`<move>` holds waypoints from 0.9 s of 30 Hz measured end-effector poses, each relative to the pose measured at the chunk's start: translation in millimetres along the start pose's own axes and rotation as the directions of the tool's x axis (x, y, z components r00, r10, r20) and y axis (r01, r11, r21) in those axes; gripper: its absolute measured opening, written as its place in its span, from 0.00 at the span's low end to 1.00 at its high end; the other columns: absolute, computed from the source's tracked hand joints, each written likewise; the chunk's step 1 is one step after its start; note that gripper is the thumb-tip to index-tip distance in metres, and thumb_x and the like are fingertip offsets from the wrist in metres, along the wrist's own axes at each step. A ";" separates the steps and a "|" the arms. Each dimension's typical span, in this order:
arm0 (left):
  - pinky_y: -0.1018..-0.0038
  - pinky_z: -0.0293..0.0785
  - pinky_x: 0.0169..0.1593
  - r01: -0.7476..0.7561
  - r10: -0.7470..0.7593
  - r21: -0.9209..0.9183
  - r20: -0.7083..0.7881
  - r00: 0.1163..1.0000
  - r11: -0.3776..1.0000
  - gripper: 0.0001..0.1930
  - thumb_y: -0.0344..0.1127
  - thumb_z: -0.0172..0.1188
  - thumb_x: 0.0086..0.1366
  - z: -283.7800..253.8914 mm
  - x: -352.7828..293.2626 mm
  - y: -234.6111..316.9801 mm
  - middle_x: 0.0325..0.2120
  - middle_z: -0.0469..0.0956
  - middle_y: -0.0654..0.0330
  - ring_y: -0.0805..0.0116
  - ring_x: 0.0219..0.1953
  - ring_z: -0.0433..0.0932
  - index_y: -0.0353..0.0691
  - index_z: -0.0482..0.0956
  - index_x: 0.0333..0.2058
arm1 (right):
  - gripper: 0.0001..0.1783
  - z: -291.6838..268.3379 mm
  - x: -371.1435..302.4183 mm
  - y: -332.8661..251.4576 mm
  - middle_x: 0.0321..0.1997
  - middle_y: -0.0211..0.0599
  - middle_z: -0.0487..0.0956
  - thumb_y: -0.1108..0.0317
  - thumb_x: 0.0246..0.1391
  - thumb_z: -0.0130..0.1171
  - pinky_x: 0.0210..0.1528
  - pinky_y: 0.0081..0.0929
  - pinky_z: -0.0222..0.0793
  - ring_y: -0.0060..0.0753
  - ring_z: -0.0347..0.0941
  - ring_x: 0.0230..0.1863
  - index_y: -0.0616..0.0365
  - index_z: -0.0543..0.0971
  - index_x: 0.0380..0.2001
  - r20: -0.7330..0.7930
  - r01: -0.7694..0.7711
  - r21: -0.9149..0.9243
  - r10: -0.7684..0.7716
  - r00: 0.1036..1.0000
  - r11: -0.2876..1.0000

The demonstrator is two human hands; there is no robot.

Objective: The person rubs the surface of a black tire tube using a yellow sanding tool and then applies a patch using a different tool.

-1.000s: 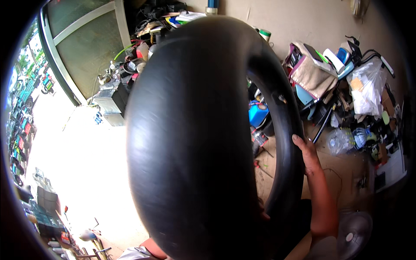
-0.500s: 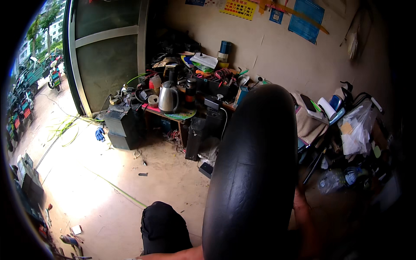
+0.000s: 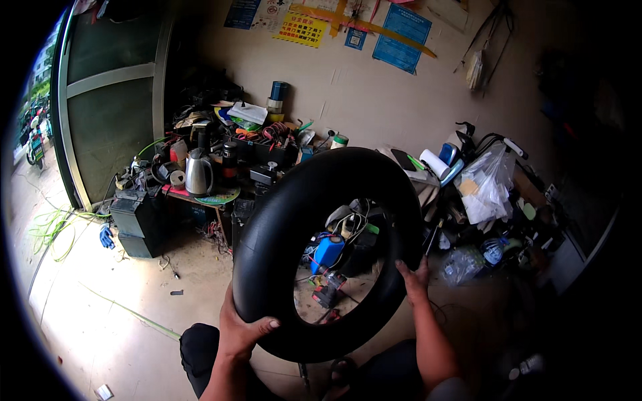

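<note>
A large black inner tube (image 3: 264, 250), inflated into a fat ring, is held up in front of me. My left hand (image 3: 242, 324) grips its lower left side, the thumb lying across the front and the fingers hidden behind. On its right side my right hand (image 3: 414, 281) holds the tube, thumb toward the hole and the other fingers largely hidden. Through the hole a blue box-shaped pack (image 3: 328, 254) and a cordless drill (image 3: 329, 289) show on the floor beyond.
A cluttered bench at the back carries a metal kettle (image 3: 198, 172), a dark flask and tangled leads. Black batteries (image 3: 137, 224) stand left of it. Plastic bags (image 3: 488, 194) and loose parts crowd the right. Green hose (image 3: 57, 230) lies by the doorway.
The tube has turned from nearly edge-on to showing its open ring and sits lower. Both hands now show on it. My view has swung to the right.
</note>
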State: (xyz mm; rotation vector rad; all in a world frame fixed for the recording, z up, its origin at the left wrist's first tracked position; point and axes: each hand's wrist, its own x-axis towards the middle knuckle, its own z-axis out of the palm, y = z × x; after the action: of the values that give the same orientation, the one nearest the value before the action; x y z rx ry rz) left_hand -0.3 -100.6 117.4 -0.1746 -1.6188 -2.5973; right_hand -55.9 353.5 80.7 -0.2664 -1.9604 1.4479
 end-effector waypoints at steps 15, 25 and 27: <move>0.63 0.76 0.68 0.081 -0.068 0.065 -0.180 0.981 0.995 0.48 0.26 0.90 0.48 -13.2 18.4 -89.4 0.57 0.82 0.54 0.58 0.61 0.81 0.35 0.71 0.67 | 0.45 -15.6 -17.7 -40.5 0.61 0.47 0.83 0.69 0.51 0.86 0.68 0.36 0.74 0.40 0.79 0.59 0.68 0.74 0.69 -0.282 0.345 -0.134 -0.369 0.886 0.929; 0.65 0.74 0.67 -0.071 0.081 0.043 -0.317 0.945 0.997 0.47 0.22 0.83 0.49 -0.5 37.4 -152.7 0.60 0.77 0.55 0.60 0.62 0.76 0.36 0.68 0.68 | 0.59 -30.0 -11.8 -16.8 0.72 0.47 0.71 0.76 0.49 0.86 0.76 0.40 0.64 0.41 0.68 0.71 0.61 0.58 0.77 -0.252 0.447 -0.029 -0.439 0.862 0.894; 0.66 0.74 0.67 -0.057 0.060 0.017 -0.321 0.945 0.998 0.47 0.22 0.82 0.49 -1.3 39.9 -161.1 0.60 0.77 0.56 0.60 0.62 0.76 0.36 0.69 0.68 | 0.63 -32.9 -13.1 -17.4 0.74 0.47 0.69 0.77 0.46 0.87 0.77 0.41 0.63 0.43 0.67 0.73 0.60 0.55 0.79 -0.235 0.473 -0.026 -0.465 0.853 0.881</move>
State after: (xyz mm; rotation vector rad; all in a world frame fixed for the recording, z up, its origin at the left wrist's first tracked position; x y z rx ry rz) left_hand -59.9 -31.0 -21.0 0.1906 -1.4827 -2.4178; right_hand -21.7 365.5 96.4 0.0586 -1.6563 1.0707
